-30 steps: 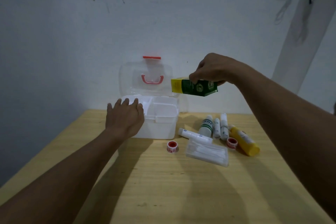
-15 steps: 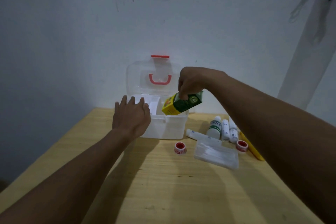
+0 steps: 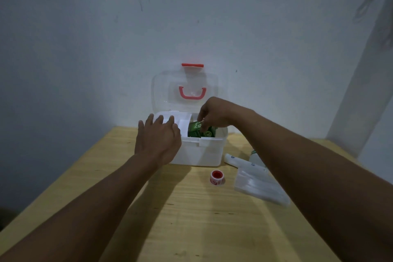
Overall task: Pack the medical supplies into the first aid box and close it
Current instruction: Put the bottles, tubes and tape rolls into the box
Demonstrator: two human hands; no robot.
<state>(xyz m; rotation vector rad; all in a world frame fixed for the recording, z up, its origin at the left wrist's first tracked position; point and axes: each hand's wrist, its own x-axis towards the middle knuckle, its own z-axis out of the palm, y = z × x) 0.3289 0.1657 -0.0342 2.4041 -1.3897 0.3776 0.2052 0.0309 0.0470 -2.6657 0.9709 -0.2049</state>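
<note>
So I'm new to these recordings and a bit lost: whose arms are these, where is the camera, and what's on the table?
No machine here: a person wears a camera on the head, looking down at their own bare arms. The left hand steadies the white first aid box, lid open. The right hand lowers a green carton into it. On the wooden table wait a red-and-white tape roll, a clear packet and a white tube; the arm hides the rest.
</note>
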